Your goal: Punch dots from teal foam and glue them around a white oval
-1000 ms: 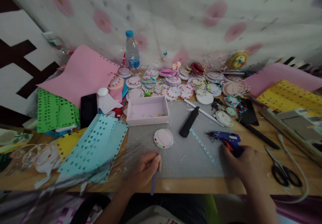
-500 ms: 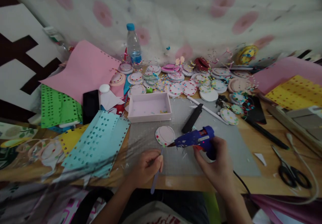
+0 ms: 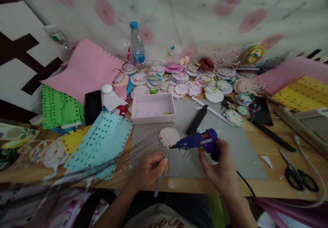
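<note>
My left hand (image 3: 153, 167) is closed in a pinch on a pair of purple tweezers (image 3: 158, 184), which point up toward a small green piece (image 3: 168, 148). Just beyond the tweezer tips, a round white paper disc (image 3: 169, 136) with coloured dots along its edge lies flat on the grey cutting mat (image 3: 205, 166). In my right hand (image 3: 222, 164) is a blue hot glue gun (image 3: 198, 142). Its dark nozzle points left, close to the green piece; whether they touch I cannot tell.
A shallow pink box (image 3: 153, 108) holding tiny pieces stands behind the disc. A black bar-shaped tool (image 3: 197, 119) lies right of it. Several decorated discs (image 3: 180, 90) and a water bottle (image 3: 137, 45) line the back. Scissors (image 3: 297, 173) rest at right, light-blue punched sheets (image 3: 98, 146) at left.
The view has shifted slightly. Both hands keep almost the same pose, with the glue gun nozzle still beside the tweezer tips. The disc has not visibly moved on the mat.
</note>
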The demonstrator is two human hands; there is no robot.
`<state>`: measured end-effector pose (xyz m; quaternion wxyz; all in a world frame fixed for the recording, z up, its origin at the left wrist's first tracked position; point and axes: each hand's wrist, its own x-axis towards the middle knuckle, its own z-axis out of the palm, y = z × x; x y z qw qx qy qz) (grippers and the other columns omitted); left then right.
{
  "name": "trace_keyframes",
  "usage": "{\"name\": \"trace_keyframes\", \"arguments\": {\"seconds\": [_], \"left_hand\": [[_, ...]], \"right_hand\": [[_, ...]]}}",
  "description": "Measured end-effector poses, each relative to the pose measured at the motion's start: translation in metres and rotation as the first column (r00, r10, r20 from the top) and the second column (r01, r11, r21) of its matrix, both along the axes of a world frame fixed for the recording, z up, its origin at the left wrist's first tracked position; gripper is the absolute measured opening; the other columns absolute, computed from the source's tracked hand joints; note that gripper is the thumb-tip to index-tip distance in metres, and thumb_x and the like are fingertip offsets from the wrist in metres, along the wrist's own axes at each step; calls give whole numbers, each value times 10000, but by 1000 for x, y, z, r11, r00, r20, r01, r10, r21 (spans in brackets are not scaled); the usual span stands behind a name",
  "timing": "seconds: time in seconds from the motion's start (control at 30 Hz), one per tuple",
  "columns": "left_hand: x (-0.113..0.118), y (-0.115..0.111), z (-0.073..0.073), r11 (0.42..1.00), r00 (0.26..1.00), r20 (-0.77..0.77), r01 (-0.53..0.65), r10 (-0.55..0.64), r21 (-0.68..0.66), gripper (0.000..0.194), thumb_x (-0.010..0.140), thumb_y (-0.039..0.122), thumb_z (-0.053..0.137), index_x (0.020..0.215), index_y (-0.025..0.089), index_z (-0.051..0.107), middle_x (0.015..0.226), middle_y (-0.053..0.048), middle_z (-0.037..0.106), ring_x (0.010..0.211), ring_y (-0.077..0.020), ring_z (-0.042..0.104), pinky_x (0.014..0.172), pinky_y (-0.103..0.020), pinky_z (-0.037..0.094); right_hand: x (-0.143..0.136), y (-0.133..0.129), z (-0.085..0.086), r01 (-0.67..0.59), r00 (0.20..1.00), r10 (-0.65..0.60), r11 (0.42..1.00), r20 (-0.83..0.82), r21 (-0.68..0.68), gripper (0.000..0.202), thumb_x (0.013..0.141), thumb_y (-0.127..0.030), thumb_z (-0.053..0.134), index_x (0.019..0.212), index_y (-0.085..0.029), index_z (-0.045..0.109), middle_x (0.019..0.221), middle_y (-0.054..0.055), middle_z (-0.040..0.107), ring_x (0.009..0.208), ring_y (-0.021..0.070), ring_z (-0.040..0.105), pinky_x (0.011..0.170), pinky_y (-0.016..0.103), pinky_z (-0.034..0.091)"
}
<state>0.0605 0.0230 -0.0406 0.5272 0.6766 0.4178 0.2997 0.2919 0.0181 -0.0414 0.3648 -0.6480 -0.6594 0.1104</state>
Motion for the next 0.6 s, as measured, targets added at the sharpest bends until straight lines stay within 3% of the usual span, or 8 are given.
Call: {"name": "trace_keyframes", "arguments": {"seconds": [0.6], "left_hand": [[0,1,-1,1000,1000,-12,4,-4,7,487,942,337,343,501,172,468,519,0,480,553,-114,477,595,-231,365]], "right_hand": [[3,1,-3,-19,999,20,999,39,-26,432,803,-294,583,1191,-189,424,979,99,580,754,206,576,578,322,492]]}}
